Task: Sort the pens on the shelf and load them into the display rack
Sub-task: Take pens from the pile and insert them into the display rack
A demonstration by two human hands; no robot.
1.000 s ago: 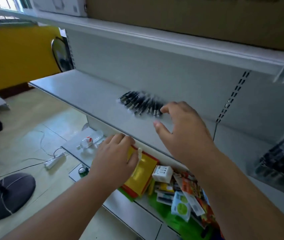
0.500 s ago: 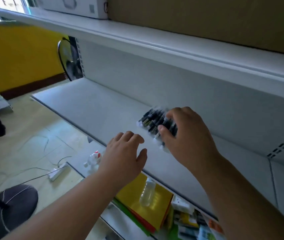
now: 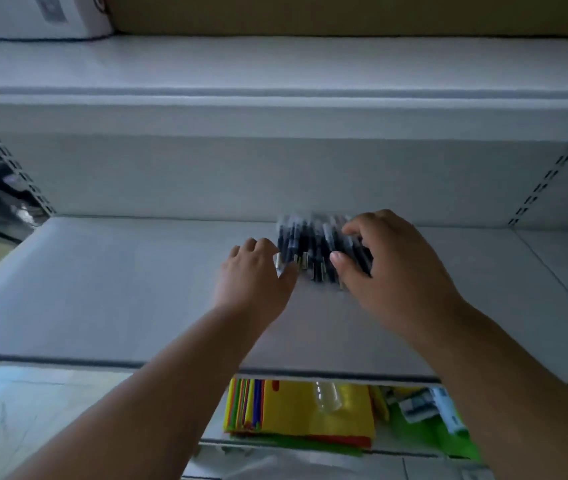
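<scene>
The long pale grey metal shelf [image 3: 109, 289] fills the frame, and lying on it toward its back wall, at about one o'clock from the centre of the view, is the cluster of dark-barrelled pens with pale tips [image 3: 310, 252]. No display rack shows here at all.

How will that bundle handle? By the look of it, light, stiff and smooth: slim plastic barrels that will likely roll and fan out on a slick painted surface. The sensible hold looks like a squeeze from both flanks, across the middle of the barrels, so they stay parallel rather than scattering.

And the person is set up that way. The right hand [image 3: 389, 271] sits at three o'clock of the pile, fingers arched over the far ends, thumb tucked against the near ends; whether it truly grips or only cups them, the blur will not say. The left hand [image 3: 254, 275] is at nine o'clock, fingers loosely bent, the thumb side meeting the nearest pen tips, nothing clearly held.

The pens themselves lie side by side, barrels running front to back, black or navy, with light clips or caps toward the viewer. Motion blur smears the count.
</scene>
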